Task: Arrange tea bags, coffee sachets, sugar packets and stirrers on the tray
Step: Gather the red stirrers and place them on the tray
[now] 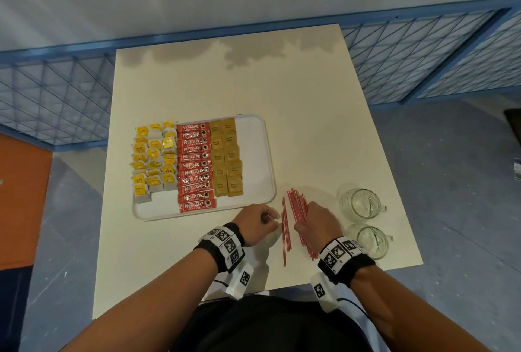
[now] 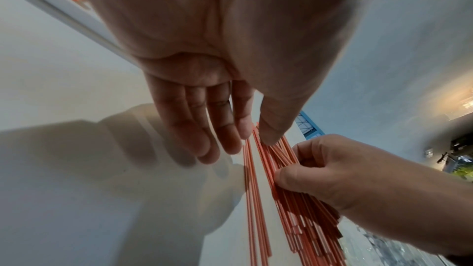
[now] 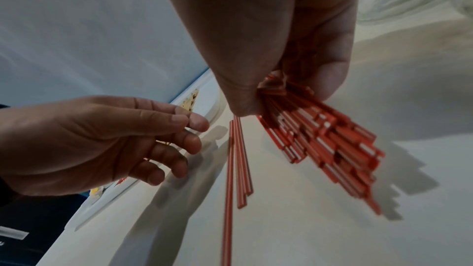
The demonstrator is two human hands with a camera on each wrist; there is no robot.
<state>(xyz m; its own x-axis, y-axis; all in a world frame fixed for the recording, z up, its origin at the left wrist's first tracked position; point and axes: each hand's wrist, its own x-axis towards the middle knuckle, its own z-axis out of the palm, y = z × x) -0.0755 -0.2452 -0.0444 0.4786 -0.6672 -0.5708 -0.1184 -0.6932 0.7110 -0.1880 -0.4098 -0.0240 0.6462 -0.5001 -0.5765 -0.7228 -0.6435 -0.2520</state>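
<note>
A white tray (image 1: 257,151) on the cream table holds rows of yellow tea bags (image 1: 153,159), red coffee sachets (image 1: 194,165) and brown sugar packets (image 1: 227,159). Its right strip is bare. Right of the tray, my right hand (image 1: 306,220) grips a bundle of red-and-white stirrers (image 1: 296,205) lying on the table; thumb and fingers close round it (image 3: 281,92). A few separate stirrers (image 1: 284,236) lie side by side left of the bundle. My left hand (image 1: 272,217) hovers beside them with relaxed fingers (image 2: 222,139), holding nothing.
Two empty glass cups (image 1: 358,205) (image 1: 369,241) stand just right of my right hand, near the table's right edge. The table's front edge is close under my wrists. A blue mesh fence runs behind the table.
</note>
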